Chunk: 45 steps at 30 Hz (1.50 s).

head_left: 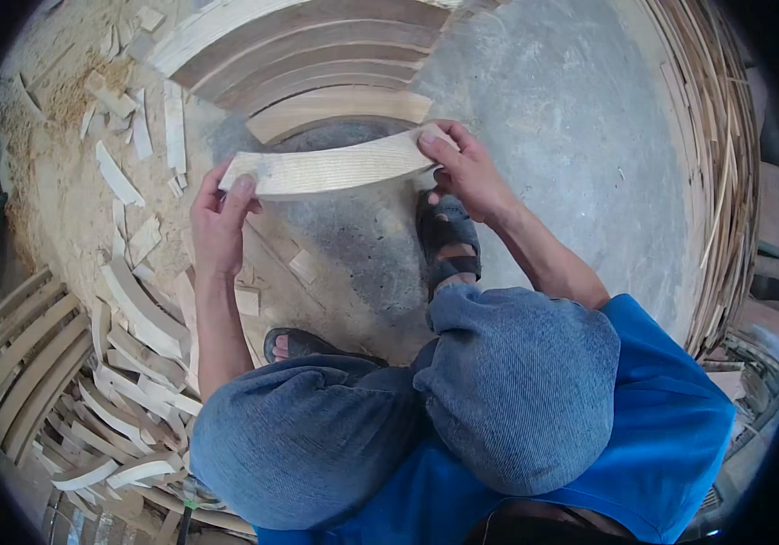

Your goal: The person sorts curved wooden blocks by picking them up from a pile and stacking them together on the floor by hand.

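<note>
Between my two hands is a pale, curved wooden piece (335, 171), held above the floor in front of my knees. My left hand (221, 213) grips its left end, thumb on the upper face. At the right end my right hand (464, 168) is closed on it, thumb on top and fingers beneath. Just beyond lies a curved wooden piece (344, 106) of like shape, at the near side of a stack of curved wooden pieces (317, 50).
Wood offcuts (121, 177) and sawdust (62, 109) cover the floor at left. A heap of curved pieces (126, 400) lies by my left knee, beside a neat row (30, 363). Long thin wood strips (721, 163) are stacked at right. My sandalled feet (448, 236) are below.
</note>
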Motion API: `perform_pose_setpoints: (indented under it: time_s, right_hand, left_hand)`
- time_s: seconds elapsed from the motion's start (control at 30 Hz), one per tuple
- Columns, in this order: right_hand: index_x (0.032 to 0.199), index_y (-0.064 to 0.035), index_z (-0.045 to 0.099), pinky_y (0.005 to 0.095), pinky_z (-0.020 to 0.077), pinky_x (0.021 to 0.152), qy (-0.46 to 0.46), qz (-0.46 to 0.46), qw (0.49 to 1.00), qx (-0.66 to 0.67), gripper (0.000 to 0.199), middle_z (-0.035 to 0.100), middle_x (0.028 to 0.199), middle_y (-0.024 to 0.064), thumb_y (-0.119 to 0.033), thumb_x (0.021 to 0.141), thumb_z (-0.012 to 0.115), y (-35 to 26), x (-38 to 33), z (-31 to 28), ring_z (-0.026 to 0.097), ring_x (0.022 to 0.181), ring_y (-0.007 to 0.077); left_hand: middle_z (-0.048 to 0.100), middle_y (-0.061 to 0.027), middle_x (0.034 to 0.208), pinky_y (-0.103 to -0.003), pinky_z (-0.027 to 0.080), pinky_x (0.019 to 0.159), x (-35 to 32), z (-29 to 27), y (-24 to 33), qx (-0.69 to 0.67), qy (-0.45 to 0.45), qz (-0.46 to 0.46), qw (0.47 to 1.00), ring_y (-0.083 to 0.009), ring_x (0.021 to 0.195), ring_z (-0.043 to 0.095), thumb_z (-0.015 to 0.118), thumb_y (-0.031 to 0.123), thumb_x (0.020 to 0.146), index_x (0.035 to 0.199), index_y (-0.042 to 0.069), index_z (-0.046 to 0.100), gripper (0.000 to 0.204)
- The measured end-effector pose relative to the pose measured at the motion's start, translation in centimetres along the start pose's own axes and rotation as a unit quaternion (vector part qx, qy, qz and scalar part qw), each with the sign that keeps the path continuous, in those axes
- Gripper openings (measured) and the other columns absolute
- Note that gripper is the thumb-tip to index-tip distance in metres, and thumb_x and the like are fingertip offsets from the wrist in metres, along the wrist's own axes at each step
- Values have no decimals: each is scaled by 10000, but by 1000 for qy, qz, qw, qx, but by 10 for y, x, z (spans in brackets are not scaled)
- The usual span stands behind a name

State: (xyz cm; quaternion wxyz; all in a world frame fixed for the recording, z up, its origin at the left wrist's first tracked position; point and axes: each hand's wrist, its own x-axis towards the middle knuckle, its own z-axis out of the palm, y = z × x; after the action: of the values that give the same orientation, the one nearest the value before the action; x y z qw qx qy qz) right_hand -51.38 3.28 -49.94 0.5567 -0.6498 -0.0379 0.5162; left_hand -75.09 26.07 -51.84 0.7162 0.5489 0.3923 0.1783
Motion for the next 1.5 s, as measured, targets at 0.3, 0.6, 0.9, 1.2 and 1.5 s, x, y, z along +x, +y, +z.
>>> perform_pose_setpoints:
  time_s: [0.3, 0.6, 0.9, 1.2, 1.5]
  right_hand:
    - [1249, -69, 436, 251, 526, 485, -150, 82, 985, -29, 413, 617, 897, 108, -273, 948, 632, 48, -40, 17, 601, 683, 105]
    - [1290, 1, 480, 255, 520, 679, -162, 37, 986, -24, 508, 649, 1041, 79, -178, 873, 708, 46, -17, 30, 617, 894, 135]
    - [1169, -15, 536, 312, 554, 671, 8, 44, 977, 209, 334, 633, 1059, 78, -175, 898, 650, 37, 2, 25, 600, 790, 123]
    - [1213, 50, 506, 299, 502, 673, 104, 1, 993, -58, 597, 689, 1031, 173, -486, 951, 544, 2, 27, 23, 637, 748, 187]
    - [1020, 59, 611, 287, 472, 522, 187, -136, 889, -396, 547, 664, 821, 102, -482, 938, 594, 33, 61, -13, 583, 636, 128]
  left_hand:
    - [583, -82, 1198, -303, 500, 877, -38, 65, -10, -94, 82, -55, 991, -150, 1014, 588, 676, 122, 885, 1418, 22, 370, 623]
    - [533, -118, 1318, -313, 425, 990, -50, 50, -4, -1, -265, -132, 955, -195, 1185, 539, 718, 54, 764, 1517, 15, 214, 907]
    - [631, -113, 1120, -328, 478, 918, -32, 25, 5, 291, -167, -67, 940, -212, 1014, 616, 825, 217, 653, 1316, 22, 504, 762]
    - [659, -157, 1047, -347, 510, 860, 30, 47, 1, 542, 204, 362, 730, -260, 957, 651, 817, 252, 752, 1192, -23, 566, 576]
    - [704, -174, 951, -348, 537, 791, 49, 47, -41, 364, 130, 138, 912, -266, 874, 703, 643, 296, 911, 1186, -6, 586, 412]
